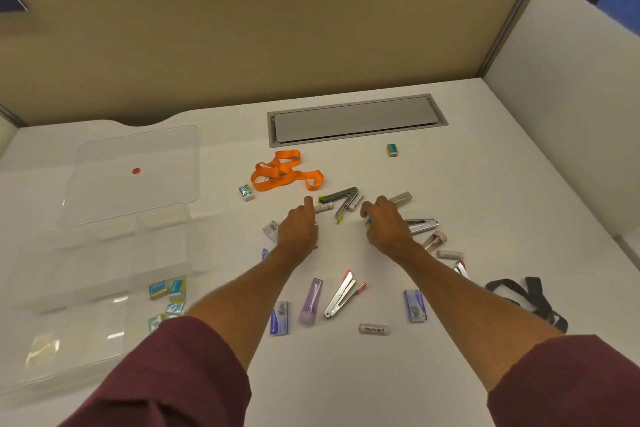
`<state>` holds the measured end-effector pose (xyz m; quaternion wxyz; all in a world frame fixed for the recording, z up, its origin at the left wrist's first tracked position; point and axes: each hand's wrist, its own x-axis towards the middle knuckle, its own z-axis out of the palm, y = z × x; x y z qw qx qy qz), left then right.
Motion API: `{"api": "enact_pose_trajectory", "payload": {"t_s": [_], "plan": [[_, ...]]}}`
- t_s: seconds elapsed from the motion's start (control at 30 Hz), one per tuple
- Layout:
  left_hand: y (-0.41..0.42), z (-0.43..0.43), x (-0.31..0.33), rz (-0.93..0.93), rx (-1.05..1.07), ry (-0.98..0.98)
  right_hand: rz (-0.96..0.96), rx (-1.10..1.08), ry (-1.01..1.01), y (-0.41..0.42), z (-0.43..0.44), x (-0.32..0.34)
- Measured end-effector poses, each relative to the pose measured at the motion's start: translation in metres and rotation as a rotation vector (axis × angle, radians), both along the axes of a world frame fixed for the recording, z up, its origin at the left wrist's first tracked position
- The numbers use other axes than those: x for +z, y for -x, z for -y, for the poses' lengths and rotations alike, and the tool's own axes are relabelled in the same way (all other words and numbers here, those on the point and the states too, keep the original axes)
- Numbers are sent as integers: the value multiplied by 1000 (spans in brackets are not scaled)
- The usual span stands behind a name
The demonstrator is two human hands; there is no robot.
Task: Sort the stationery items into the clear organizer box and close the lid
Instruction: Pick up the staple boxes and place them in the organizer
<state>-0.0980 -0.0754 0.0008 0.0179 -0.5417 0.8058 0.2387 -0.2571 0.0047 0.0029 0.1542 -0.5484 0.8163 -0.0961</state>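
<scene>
The clear organizer box (86,288) lies at the left of the white desk, its lid (138,166) folded open behind it. Several blue-and-yellow erasers (168,295) sit in one compartment. Loose stationery is scattered in the middle of the desk. My left hand (298,229) reaches forward, index finger straight, its tip at a small white tube (324,208). My right hand (384,224) pinches a small blue-and-yellow eraser (369,221) under its curled fingers. A dark stapler (341,199) lies between the two hands.
An orange lanyard (284,173) and two loose erasers (246,192) (391,150) lie farther back. A pink-tipped stapler (341,295), purple case (311,302), staple boxes (280,319) (414,305) and black lanyard (530,298) lie nearer. A grey cable hatch (356,121) sits by the partition.
</scene>
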Motion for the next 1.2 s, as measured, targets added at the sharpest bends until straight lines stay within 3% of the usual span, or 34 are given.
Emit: {"api": "enact_pose_trajectory", "payload": {"t_s": [0.33, 0.8, 1.2], "plan": [[-44, 11, 31, -92, -27, 107, 22, 67, 50, -51, 28, 30], [-217, -5, 70, -138, 125, 212, 98, 304, 75, -247, 66, 72], [-308, -32, 38, -80, 96, -7, 115, 393, -10, -333, 45, 53]]}}
